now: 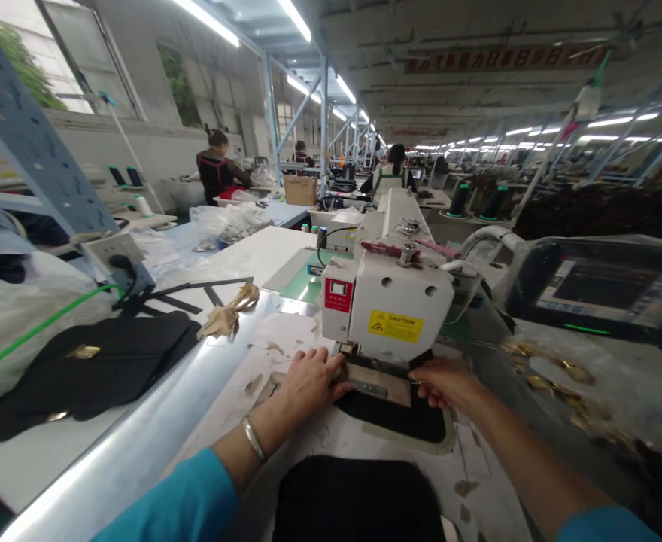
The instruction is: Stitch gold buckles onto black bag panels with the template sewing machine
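Note:
My left hand point(307, 385) lies with fingers stretched out at the left end of a tan plate point(402, 390) that carries a metal strip. The plate sits over a black fabric piece point(421, 425) under the head of a white sewing machine point(365, 301). At the plate's right end, my right hand point(444, 382) is closed in a pinch. Something thin and shiny shows at its fingertips, too small to name. Nearer to me, another black piece point(356, 500) lies on the worn white work surface point(241, 444).
On the left lie black flap-shaped pieces point(133, 361) with gold fittings, beside a tan scrap point(226, 316). A plastic-wrapped control screen point(602, 290) stands at right, above gold fittings point(568, 376) in clear plastic. Other people point(218, 165) work farther back.

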Tool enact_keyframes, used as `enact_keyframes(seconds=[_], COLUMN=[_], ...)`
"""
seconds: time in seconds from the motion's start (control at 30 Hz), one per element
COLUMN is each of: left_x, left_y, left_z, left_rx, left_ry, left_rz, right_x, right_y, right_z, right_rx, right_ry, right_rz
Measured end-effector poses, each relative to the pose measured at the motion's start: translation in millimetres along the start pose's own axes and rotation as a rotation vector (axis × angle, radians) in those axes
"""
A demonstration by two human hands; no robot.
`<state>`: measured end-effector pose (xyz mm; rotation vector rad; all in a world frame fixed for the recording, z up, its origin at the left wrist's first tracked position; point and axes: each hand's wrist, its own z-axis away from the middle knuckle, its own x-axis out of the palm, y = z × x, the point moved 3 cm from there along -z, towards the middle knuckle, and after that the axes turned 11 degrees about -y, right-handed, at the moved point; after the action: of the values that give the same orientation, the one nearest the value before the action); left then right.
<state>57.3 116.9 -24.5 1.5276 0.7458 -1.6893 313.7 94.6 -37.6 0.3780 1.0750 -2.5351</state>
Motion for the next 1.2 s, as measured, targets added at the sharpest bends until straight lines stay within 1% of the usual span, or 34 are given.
enact_keyframes(seconds=[0.17,0.27,0.4,0.57,0.67,0.93,1.03,1.2], left_x=[1.3,0.1,-1.5,-1.3,-1.0,-4.7,-6.7,-4.6], left_y=[14.9,22.8,35.7,52.5,56.8,63.3,71.7,86.8], left_z=[1.3,4.6,8.1,7.7,8.4,18.0,24.5,38.5], left_rx=[0.053,0.121,0.207,0.26,0.258,0.229,0.274,0.377], left_ry=[-0.014,-0.007,0.003,-0.006,0.003,0.002,-0.02,-0.115], left_rz=[0.033,0.082,0.118,0.135,0.134,0.136,0.153,0.171], right_x=[-18.0,-29.2,-44.1,-57.4,-59.8,-58.3,-57.1,-51.8], right_y=[20.3,32.1,45.9,60.5,63.7,61.1,61.7,62.7], right_z=[-3.9,-5.1,-1.3,3.8,3.4,5.4,9.3,17.3], right_rx=[-0.001,0.007,0.013,0.016,0.009,-0.011,0.001,0.014], right_ry=[0.022,0.03,0.051,0.059,0.061,0.06,0.056,0.038], right_rz=[-0.064,-0.087,-0.113,-0.129,-0.135,-0.13,-0.119,-0.093])
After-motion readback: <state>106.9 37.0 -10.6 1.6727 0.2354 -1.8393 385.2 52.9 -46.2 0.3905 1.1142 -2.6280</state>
